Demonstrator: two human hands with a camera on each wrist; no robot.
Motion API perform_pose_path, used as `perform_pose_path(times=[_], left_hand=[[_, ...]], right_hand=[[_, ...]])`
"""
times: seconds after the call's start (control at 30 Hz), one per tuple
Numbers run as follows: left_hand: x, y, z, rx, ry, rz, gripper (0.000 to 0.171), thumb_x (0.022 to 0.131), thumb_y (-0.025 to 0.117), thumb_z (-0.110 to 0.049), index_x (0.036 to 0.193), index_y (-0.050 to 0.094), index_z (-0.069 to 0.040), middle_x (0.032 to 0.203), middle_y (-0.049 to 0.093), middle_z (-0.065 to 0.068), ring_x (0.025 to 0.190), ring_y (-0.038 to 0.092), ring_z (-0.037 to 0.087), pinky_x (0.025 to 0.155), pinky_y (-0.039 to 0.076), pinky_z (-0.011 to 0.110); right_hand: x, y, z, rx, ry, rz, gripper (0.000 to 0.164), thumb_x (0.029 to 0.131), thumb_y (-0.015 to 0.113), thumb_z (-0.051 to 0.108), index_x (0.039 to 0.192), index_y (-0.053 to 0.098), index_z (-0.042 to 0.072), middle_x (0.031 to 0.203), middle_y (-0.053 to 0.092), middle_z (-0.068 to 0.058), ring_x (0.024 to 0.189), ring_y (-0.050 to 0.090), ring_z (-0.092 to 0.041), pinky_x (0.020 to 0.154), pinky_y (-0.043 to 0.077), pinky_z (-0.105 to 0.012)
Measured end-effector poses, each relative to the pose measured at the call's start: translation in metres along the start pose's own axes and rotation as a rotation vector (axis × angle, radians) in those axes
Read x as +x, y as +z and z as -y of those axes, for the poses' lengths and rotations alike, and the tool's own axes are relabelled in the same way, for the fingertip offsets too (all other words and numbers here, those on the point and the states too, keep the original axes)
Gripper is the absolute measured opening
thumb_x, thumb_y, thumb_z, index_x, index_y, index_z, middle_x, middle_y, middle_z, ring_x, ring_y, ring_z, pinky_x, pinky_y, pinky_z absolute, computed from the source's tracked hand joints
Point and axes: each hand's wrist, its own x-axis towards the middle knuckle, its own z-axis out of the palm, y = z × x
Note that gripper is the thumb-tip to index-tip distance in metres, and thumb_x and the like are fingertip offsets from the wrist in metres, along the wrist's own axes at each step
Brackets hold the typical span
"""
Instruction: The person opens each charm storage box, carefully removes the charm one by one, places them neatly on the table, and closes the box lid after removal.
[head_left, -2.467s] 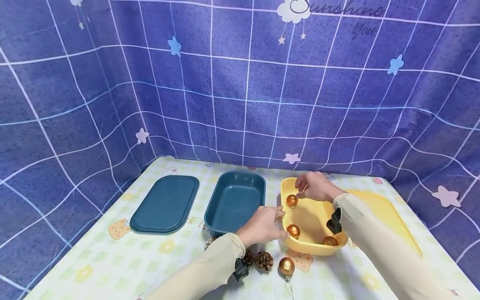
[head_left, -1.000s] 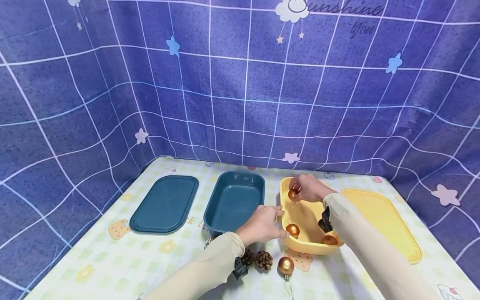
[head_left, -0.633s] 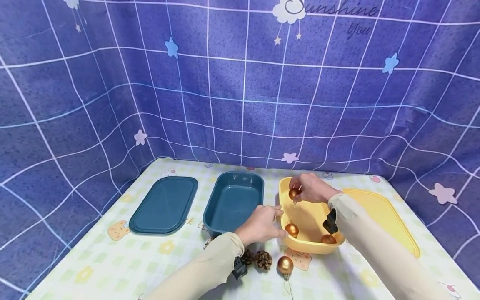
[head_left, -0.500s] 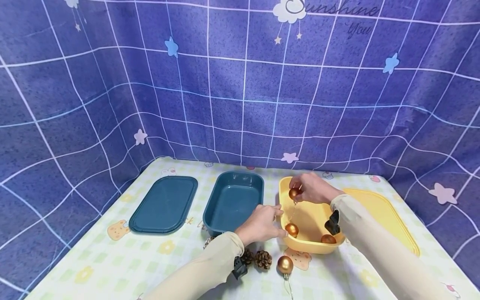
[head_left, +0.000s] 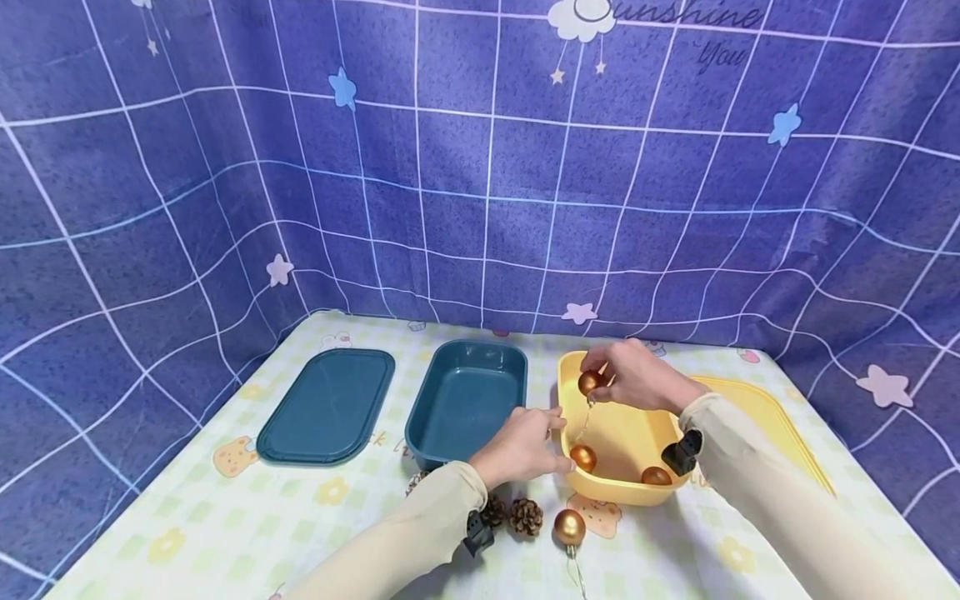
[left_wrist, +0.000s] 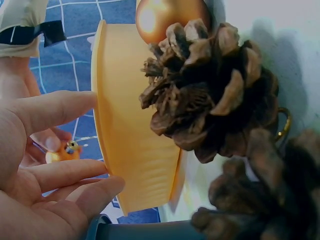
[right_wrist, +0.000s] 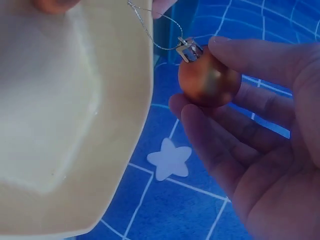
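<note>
My right hand [head_left: 637,373] pinches a copper-coloured Christmas bauble [head_left: 590,382] by its sides, over the far left part of the yellow box [head_left: 626,496]. In the right wrist view the bauble [right_wrist: 210,80] shows its silver cap and a loop of thread hanging off it. My left hand [head_left: 521,448] rests on the near left rim of the box, its fairly straight fingers [left_wrist: 60,107] spread along the edge. Two more baubles lie inside the box, one at the near left corner [head_left: 582,457] and one at the near right [head_left: 656,476].
Another bauble [head_left: 569,527] lies on the cloth in front of the box. Pine cones [head_left: 525,517] sit beside it, partly behind my left forearm. A dark blue box [head_left: 468,392] stands to the left, with a blue lid [head_left: 327,406] beyond. The yellow lid [head_left: 750,417] lies at right.
My right hand has taken hold of the bauble at the far left of the yellow box and lifted it slightly, its thread now dangling. My left hand has stayed on the rim.
</note>
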Motion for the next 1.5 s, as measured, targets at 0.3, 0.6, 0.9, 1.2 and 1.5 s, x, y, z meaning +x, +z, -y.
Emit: perform_pose_path(times=[0.3,0.6,0.9,1.2,1.5], left_hand=[[0.001,0.0,0.0,0.017,0.002,0.002,0.056,0.079,0.083,-0.027,0.129,0.068,-0.005,0.15,0.054,0.008,0.11,0.068,0.025,0.095,0.055,0.031],[0.0,0.0,0.001,0.024,0.005,-0.001,0.056,0.08,0.083,-0.028,0.129,0.068,-0.005,0.15,0.054,0.008,0.122,0.065,0.027,0.101,0.054,0.034],[-0.002,-0.001,0.0,0.005,-0.032,-0.001,0.061,0.079,0.083,-0.029,0.132,0.065,-0.006,0.152,0.052,0.005,0.124,0.063,0.026,0.099,0.054,0.033],[-0.001,0.0,0.0,0.021,-0.002,-0.003,0.057,0.08,0.083,-0.029,0.129,0.067,-0.004,0.15,0.054,0.008,0.139,0.052,0.032,0.113,0.047,0.038],[-0.001,0.001,0.0,0.009,-0.022,0.003,0.06,0.08,0.083,-0.03,0.132,0.065,-0.005,0.152,0.052,0.006,0.141,0.049,0.033,0.118,0.042,0.042]], right_hand=[[-0.012,-0.007,0.014,0.013,-0.055,0.001,0.021,0.077,0.082,0.009,0.096,0.073,0.011,0.086,0.073,0.004,0.076,0.073,-0.009,0.068,0.061,-0.025],[-0.032,-0.01,0.029,0.091,-0.103,0.044,0.021,0.082,0.08,0.01,0.101,0.072,0.01,0.087,0.073,0.004,0.075,0.069,-0.003,0.066,0.059,-0.019],[-0.059,0.002,0.039,0.149,-0.095,0.083,0.025,0.082,0.078,0.007,0.105,0.071,0.007,0.091,0.073,0.003,0.076,0.067,0.0,0.066,0.059,-0.018],[-0.085,0.013,0.043,0.145,-0.128,0.024,0.025,0.079,0.081,0.011,0.101,0.069,0.015,0.09,0.072,0.009,0.077,0.065,0.003,0.066,0.058,-0.02],[-0.103,0.032,0.045,0.223,-0.156,-0.006,0.026,0.079,0.081,0.008,0.1,0.068,0.018,0.086,0.07,0.013,0.074,0.063,0.008,0.063,0.057,-0.017]])
